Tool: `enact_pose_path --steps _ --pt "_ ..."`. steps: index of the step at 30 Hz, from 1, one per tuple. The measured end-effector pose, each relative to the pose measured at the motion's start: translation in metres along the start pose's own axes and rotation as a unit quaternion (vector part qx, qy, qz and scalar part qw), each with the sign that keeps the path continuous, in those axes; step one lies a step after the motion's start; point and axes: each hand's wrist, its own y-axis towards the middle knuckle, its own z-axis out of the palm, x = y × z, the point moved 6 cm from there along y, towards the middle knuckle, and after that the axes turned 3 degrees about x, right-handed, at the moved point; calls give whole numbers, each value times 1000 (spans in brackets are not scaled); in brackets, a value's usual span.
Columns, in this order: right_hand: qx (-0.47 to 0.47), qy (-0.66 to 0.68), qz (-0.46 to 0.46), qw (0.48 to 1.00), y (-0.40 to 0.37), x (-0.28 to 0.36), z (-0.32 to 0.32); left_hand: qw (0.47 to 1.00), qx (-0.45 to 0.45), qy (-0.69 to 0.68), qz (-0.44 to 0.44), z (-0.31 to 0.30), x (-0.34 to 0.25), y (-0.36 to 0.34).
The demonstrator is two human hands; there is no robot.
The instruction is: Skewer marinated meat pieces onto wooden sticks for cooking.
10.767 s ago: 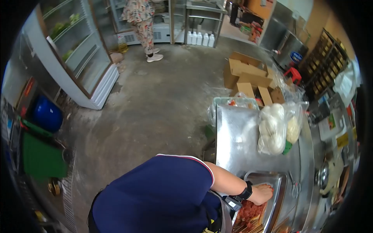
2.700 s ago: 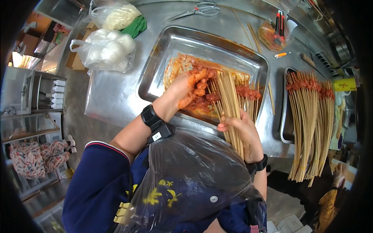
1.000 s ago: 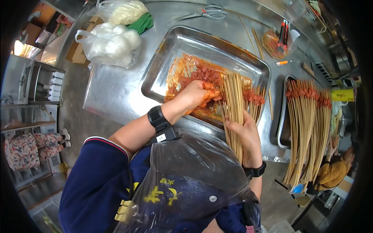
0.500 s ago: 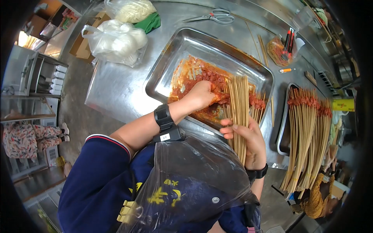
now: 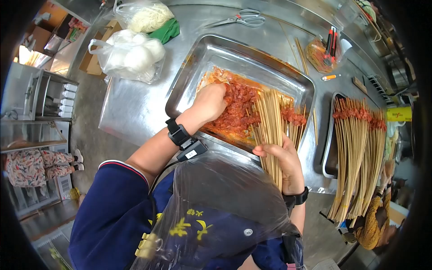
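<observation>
My left hand [image 5: 210, 102] is down in the red marinated meat [image 5: 240, 101] on the left side of a steel tray [image 5: 184, 74]. Its fingers curl into the meat, and their tips are mostly hidden. A thick bundle of bamboo skewers [image 5: 271, 139] is gripped in my right hand [image 5: 288, 164] over the tray's near right part, thumb across the sticks. Beside that bundle, several skewers threaded with meat [image 5: 294, 118] lie at the tray's right end.
A second tray [image 5: 327, 153] at right holds many loaded skewers [image 5: 355, 148]. Scissors [image 5: 245, 18], loose sticks [image 5: 300, 54], an orange pen [image 5: 330, 77] and a bag with red-handled tools [image 5: 330, 49] lie behind. Plastic bags of white food [image 5: 135, 54] sit left. Another person's patterned clothes [image 5: 31, 166] show far left.
My left hand has moved left, away from the skewer tips and into the meat. My right hand still grips the bundle, which has shifted slightly left.
</observation>
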Motion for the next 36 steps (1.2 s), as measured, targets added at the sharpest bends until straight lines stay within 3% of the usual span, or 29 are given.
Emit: enact_pose_path --steps 3,6,8,10,13,16,22,28,31,36 --pt "12 -20 -8 1000 5 -5 -1 999 30 12 12 1 -6 -2" --pt "32 -25 4 999 7 -6 0 993 -3 -119 16 9 10 -2" --pt "31 -42 10 999 7 -5 0 924 66 -374 -30 8 5 -4" --pt "36 -45 6 998 7 -6 0 805 97 -583 -58 14 -2 -7" --pt "43 -42 2 998 6 -6 1 730 111 -667 -99 20 -4 -8" --pt "48 -35 -1 998 6 -6 1 690 72 -704 -153 12 -16 -14" --pt "47 -37 -1 998 5 -4 2 715 67 -689 -95 14 -14 -7" --pt "42 -40 4 998 5 -4 3 728 126 -673 -20 22 -11 -4" --pt "47 -38 7 998 5 -6 2 712 82 -691 -97 24 -16 -8" --pt "51 -28 8 998 6 -7 2 729 97 -670 -99 25 -17 -8"
